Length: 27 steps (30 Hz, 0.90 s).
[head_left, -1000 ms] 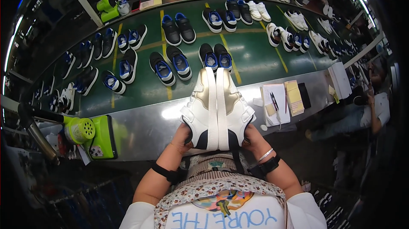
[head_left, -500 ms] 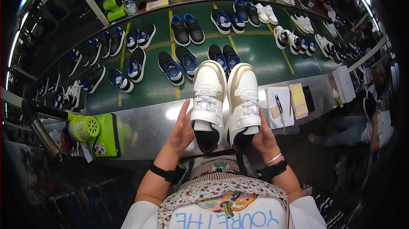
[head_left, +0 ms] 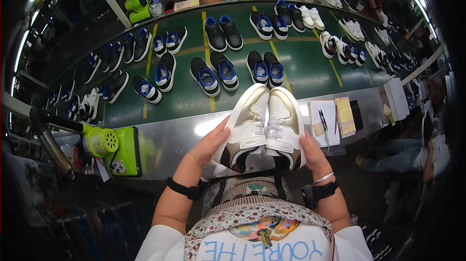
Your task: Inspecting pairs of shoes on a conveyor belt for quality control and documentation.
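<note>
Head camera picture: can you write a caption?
Left hand and right hand hold two white-and-gold shoes by a belt.

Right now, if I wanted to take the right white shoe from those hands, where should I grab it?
Probably by the toe of the right shoe. It points away from the person and sticks out bare, while the right hand wraps its outer side and the left shoe presses its inner side. Come from the green belt.

Notepad right of held shoe pair, conveyor behind.

The left hand and right hand are gripping a pair of white-and-gold sneakers side by side; beyond them, dark shoes are lying on a green conveyor belt.
</note>
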### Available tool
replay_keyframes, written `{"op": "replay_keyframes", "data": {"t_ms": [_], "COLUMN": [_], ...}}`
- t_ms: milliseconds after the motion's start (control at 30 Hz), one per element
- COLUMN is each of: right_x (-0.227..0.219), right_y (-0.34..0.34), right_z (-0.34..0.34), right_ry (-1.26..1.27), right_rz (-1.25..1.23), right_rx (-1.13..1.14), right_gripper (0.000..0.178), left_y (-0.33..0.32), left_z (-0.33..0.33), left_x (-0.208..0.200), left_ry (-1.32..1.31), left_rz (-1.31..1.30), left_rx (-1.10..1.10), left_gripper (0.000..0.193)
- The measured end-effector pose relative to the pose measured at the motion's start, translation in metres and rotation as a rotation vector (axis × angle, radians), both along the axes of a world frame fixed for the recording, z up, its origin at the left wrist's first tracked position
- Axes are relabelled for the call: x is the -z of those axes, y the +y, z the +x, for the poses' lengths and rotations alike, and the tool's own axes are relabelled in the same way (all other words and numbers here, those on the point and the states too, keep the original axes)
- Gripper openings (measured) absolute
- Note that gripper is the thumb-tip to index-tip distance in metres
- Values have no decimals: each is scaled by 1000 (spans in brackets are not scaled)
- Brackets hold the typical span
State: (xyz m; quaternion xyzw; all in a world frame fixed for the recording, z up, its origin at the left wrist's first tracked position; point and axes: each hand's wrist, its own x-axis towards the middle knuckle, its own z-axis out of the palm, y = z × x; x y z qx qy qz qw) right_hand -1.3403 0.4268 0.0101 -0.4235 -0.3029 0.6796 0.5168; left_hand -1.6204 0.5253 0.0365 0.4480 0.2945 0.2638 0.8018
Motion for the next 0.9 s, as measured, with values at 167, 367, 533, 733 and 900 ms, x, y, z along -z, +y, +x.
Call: {"op": "replay_keyframes", "data": {"t_ms": [167,367,533,733,900], "right_x": [-7,-11,17,23,40], "right_y": [7,6,12,29,38], "right_z": [-16,-32,-44,-74,-83], "right_ry": [-507,-297,621,796,641], "right_rz": [0,-108,-415,-463,-455], "right_rx": [44,121,178,267,296], "right_gripper": [49,46,48,42,47], "left_y": [6,2,0,-2,-2], "left_z": [-2,-4,0,12,18], "left_x": [0,6,47,59,73], "left_ry": [236,171,-409,-394,-325], "left_rz": [257,-9,-822,-953,-707], "left_rx": [15,-96,-318,-402,-346], "left_gripper": [51,50,47,43,39]}}
